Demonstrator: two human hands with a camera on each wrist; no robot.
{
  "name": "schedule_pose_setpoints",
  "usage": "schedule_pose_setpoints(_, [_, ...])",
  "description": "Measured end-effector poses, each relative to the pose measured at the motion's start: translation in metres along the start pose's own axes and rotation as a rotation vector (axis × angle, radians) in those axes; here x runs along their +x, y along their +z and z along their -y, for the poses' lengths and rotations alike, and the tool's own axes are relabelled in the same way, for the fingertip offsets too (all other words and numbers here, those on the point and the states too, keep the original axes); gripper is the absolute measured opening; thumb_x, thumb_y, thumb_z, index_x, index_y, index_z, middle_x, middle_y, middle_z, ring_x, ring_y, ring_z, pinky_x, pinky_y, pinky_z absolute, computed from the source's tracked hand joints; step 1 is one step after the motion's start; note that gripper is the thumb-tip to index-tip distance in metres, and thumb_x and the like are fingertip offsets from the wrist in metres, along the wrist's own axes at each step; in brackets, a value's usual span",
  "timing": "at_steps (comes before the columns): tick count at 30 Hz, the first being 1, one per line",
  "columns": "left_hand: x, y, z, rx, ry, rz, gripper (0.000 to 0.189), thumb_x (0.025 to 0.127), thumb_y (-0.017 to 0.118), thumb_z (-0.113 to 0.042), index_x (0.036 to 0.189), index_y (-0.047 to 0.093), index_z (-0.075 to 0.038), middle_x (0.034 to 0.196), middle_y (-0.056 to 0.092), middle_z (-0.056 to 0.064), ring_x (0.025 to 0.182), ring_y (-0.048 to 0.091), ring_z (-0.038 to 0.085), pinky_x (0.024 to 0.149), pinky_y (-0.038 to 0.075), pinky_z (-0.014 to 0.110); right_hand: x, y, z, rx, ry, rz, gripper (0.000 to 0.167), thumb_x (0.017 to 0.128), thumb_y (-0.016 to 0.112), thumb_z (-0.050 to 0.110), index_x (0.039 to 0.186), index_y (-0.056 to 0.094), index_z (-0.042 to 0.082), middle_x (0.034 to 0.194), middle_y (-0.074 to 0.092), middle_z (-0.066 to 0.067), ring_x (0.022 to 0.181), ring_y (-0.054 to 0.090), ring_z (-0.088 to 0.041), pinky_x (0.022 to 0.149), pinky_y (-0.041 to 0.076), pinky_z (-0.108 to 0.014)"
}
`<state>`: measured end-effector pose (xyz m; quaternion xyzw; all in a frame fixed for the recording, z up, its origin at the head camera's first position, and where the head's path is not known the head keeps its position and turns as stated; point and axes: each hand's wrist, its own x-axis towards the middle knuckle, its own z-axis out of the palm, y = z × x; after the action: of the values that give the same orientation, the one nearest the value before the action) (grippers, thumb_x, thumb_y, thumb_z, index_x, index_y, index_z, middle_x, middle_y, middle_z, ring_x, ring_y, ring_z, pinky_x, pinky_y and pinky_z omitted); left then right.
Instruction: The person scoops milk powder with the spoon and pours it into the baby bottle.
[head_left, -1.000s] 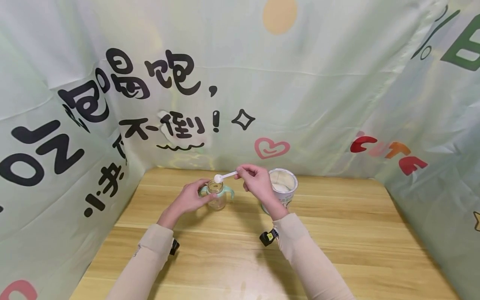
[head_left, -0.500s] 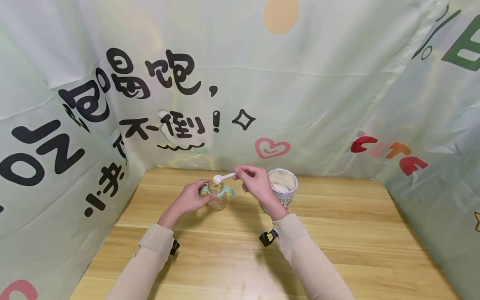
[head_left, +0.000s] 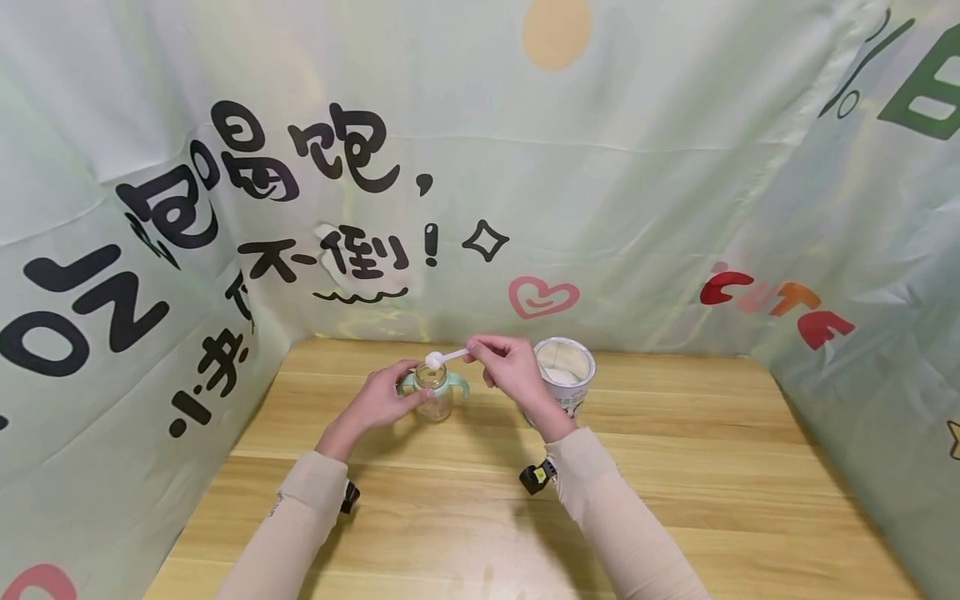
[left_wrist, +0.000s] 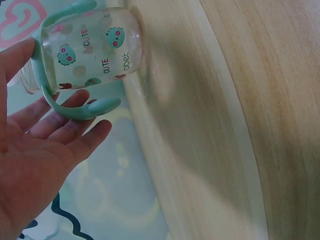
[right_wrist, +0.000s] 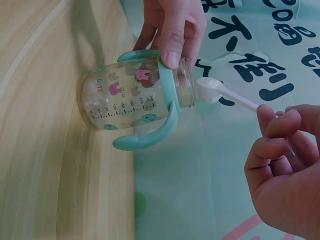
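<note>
A clear baby bottle [head_left: 435, 406] with two mint-green handles and printed cartoon figures stands upright on the table. My left hand [head_left: 381, 395] grips it near the neck, thumb on the green collar [left_wrist: 39, 65] and fingers behind one handle [left_wrist: 75, 111]. Between thumb and fingers, my right hand [head_left: 512, 367] pinches the handle of a white scoop [head_left: 435, 360]. White powder [right_wrist: 210, 84] fills the scoop's bowl, which is just over the bottle's open mouth [right_wrist: 188, 85]. Beside my right wrist is an open can [head_left: 567, 387] of white powder, partly hidden by that hand.
The wooden table [head_left: 712, 467] extends in front and to the right. Close behind the bottle and can hangs a pale green printed cloth [head_left: 637, 233], which also encloses the left and right sides.
My right hand has shifted slightly left and down with the scoop, whose bowl stays over the bottle's mouth. My left hand and the bottle have hardly moved.
</note>
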<state>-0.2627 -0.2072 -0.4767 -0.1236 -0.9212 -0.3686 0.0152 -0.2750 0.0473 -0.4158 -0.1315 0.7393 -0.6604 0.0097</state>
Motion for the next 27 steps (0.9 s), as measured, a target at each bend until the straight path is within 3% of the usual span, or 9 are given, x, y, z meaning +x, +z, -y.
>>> schedule_pose_setpoints(7, [-0.0002,-0.0006,0.0002,0.005,-0.005,0.000,0.069,0.096,0.077,-0.041,0.151,0.055,-0.006,0.142,0.066,0.022,0.131,0.062,0.043,0.113,0.049,0.060,0.0003,0.0004,-0.0014,-0.006,-0.012,0.049,0.021,0.102,0.071,0.020,0.112,0.080,0.004,0.095,0.079,-0.020,0.046,0.050,-0.008,0.047,0.041,-0.021])
schedule_pose_setpoints(16, [0.0001,0.0003,0.0012,-0.006,-0.002,-0.007,0.068,0.095,0.077,-0.040,0.150,0.056,-0.007,0.141,0.066,0.021,0.130,0.063,0.042,0.112,0.050,0.059,-0.0006,-0.0008,-0.0026,-0.026,-0.020,0.070,0.021,0.103,0.071,0.020,0.112,0.080,0.004,0.085,0.078,0.003,0.046,0.050,-0.009,0.049,0.043,-0.023])
schedule_pose_setpoints(27, [-0.0015,-0.0008,-0.0025,-0.012,-0.010,0.001,0.070,0.096,0.077,-0.040,0.151,0.053,-0.004,0.144,0.064,0.023,0.133,0.061,0.044,0.114,0.048,0.061,-0.0021,-0.0005,-0.0033,-0.097,-0.031,0.079,0.020,0.104,0.066,0.015,0.114,0.080,0.005,0.099,0.081,-0.012,0.047,0.052,-0.009,0.049,0.044,-0.022])
